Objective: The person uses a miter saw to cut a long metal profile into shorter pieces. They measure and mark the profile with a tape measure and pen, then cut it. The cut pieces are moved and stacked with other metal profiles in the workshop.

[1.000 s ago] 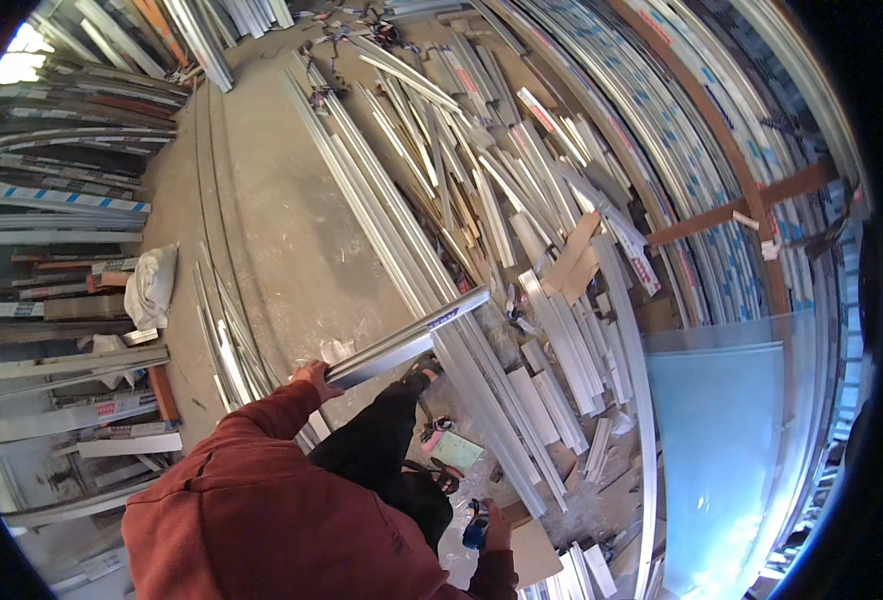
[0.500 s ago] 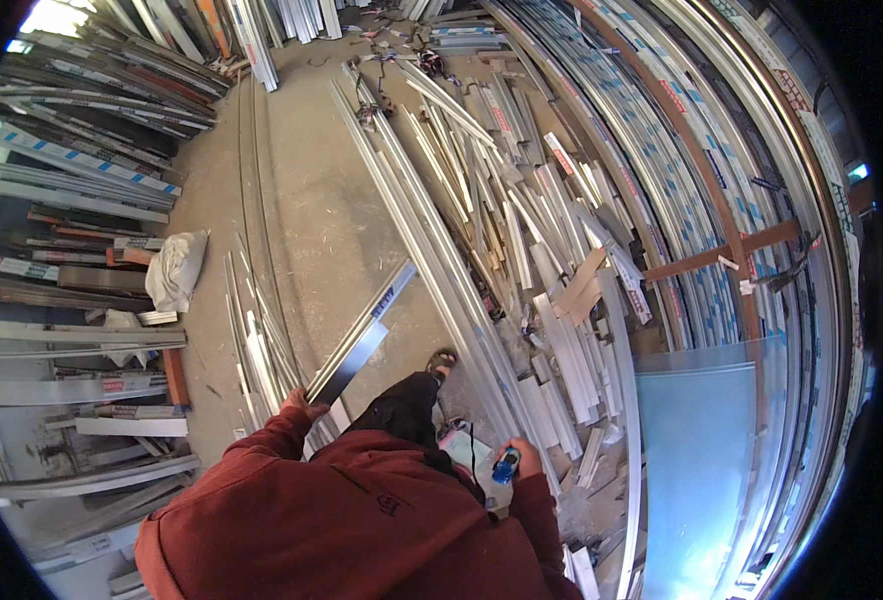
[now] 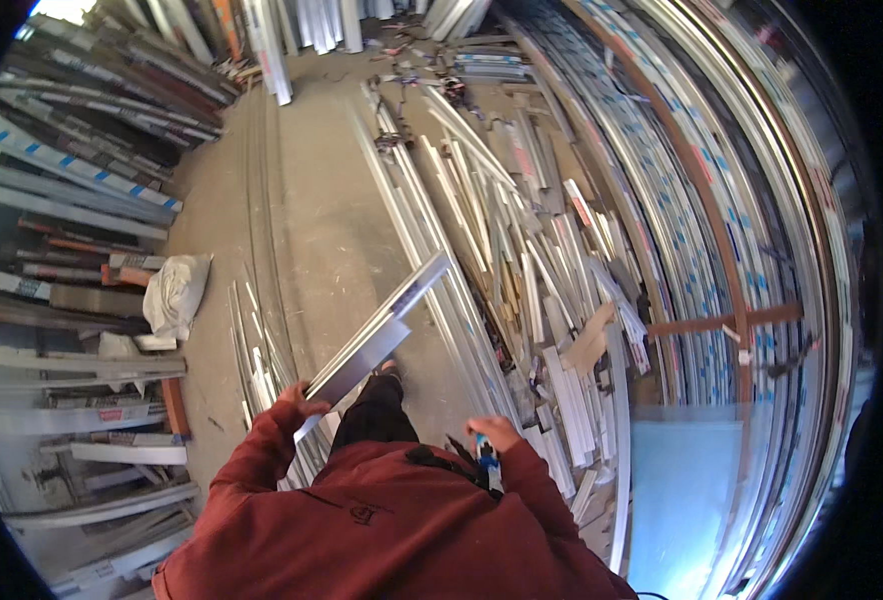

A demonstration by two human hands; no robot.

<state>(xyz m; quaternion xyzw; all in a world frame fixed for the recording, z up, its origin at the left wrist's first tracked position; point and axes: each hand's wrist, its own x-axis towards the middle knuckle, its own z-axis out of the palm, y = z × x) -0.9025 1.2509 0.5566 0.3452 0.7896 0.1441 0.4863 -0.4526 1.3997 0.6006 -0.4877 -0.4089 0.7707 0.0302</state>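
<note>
Open concrete floor (image 3: 312,210) is running as a corridor up the middle; a hand is finding free passage there. Left side: racks of long profiles (image 3: 62,190) are closing it off, with a white sack (image 3: 177,295) and loose strips (image 3: 262,370) lying at the edge. Right side: a heap of cut aluminium profiles (image 3: 522,260) is blocking the floor, backed by stacked lengths on a rack (image 3: 722,220). The metal profile (image 3: 377,335) in the left hand (image 3: 297,405) is projecting forward over the corridor.
</note>
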